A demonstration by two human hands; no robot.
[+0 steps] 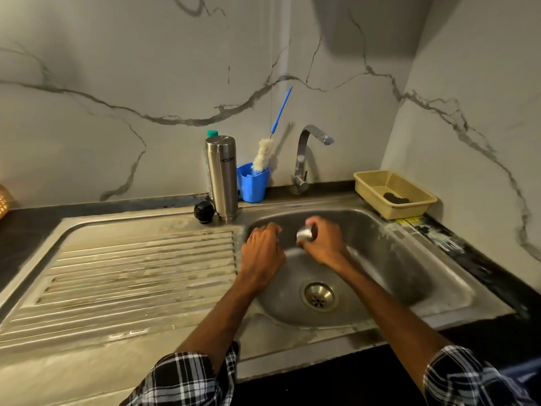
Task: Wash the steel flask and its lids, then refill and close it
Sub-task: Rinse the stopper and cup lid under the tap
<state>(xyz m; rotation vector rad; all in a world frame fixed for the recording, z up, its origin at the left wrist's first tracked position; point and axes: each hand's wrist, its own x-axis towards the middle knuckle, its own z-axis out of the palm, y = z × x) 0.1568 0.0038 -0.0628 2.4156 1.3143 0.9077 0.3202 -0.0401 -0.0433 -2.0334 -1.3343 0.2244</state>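
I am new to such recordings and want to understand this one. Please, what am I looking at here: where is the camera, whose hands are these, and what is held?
There is no machine here: a person wears one camera on the head, looking down at their own hands over a steel sink. The right hand has a small steel lid in its grip. The left hand is curled beside it; whether it holds anything is hidden. On the sink's edge stand the steel flask and a black lid. Behind are a blue cup with a bottle brush, the tap, and a beige basket.
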